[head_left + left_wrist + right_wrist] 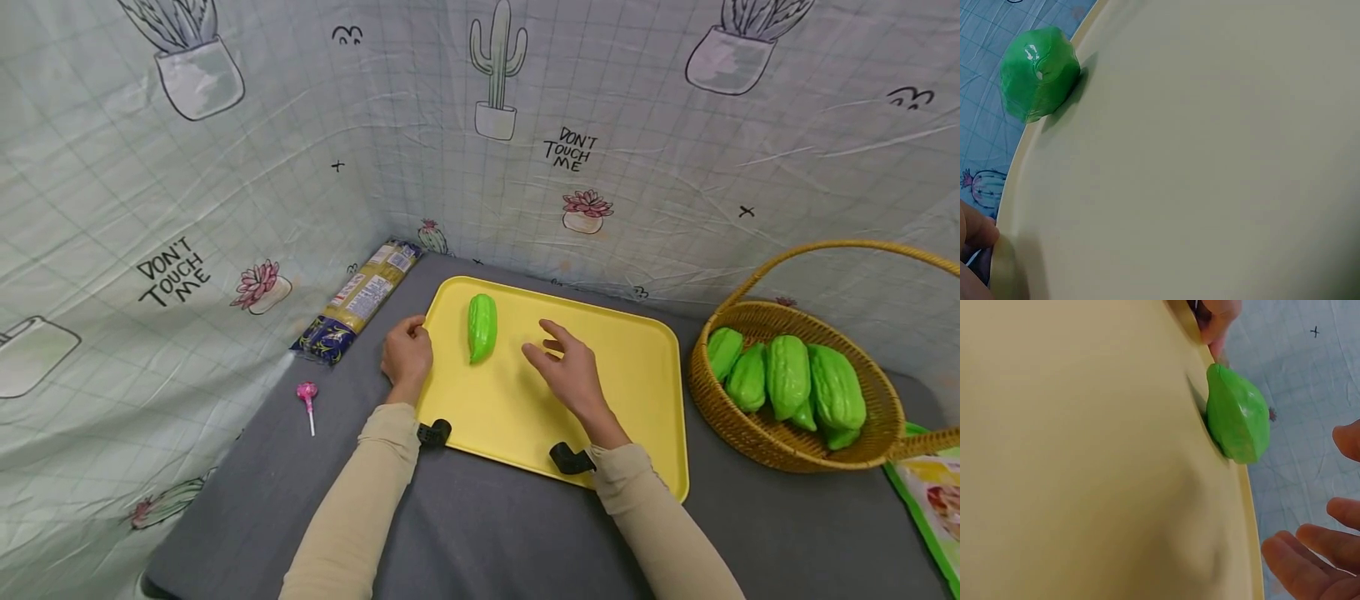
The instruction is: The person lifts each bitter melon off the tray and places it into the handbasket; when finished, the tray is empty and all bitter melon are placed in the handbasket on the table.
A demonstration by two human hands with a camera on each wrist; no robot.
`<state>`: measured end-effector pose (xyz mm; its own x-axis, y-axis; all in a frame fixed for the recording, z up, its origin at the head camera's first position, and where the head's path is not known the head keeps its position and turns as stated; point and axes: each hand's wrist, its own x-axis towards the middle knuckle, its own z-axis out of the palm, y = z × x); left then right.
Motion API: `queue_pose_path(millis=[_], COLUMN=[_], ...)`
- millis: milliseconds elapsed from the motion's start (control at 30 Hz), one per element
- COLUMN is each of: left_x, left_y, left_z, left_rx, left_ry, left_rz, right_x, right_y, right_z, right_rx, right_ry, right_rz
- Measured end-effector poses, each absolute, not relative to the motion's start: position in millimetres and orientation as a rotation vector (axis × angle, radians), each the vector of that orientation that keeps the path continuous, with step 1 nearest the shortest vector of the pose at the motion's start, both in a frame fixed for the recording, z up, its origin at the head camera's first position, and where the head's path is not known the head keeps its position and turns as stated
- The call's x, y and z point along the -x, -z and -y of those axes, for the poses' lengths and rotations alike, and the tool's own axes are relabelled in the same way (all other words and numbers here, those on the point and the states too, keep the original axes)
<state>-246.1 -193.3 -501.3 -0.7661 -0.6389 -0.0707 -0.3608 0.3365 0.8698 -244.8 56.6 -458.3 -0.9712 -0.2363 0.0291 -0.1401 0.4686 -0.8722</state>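
A shiny green ridged gourd point(482, 328) lies lengthwise on the left part of a yellow tray point(630, 375). At the tray's left rim, my left hand point(407, 354) grips the edge with curled fingers; its fingertips point(982, 228) show at the rim in the left wrist view. My right hand point(573, 371) hovers over the middle of the tray, its fingers spread and loosely bent, holding nothing. The right wrist view shows the gourd point(1239, 415) apart from the right fingers point(1300, 562).
Right of the tray stands a wicker basket point(738, 437) with a tall handle and several similar green gourds point(787, 379). A packet of spaghetti point(363, 296) and a pink lollipop point(307, 392) lie to the left. A green-edged bag point(933, 500) is at the far right. Patterned cloth hangs behind.
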Motion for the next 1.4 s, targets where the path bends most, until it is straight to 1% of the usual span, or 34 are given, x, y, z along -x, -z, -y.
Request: queue_pose_path(millis=[533, 967, 1400], left_x=[244.8, 244.4, 245.8], left_y=[501.9, 500.1, 502.3], left_z=[195.1, 195.1, 194.0], left_rx=[-0.865, -0.874, -0.875], left_ry=[1.412, 1.412, 1.386], left_rz=[2.318, 2.321, 2.317], right_x=[249.3, 260.2, 268.9], right_y=[465.5, 472.8, 471.2], right_z=[-21.9, -2.9, 15.5], right_rx=[0.375, 0.341, 0.328], right_ry=[1.447, 1.41, 1.331], right_rz=[-2.61, -2.663, -2.674])
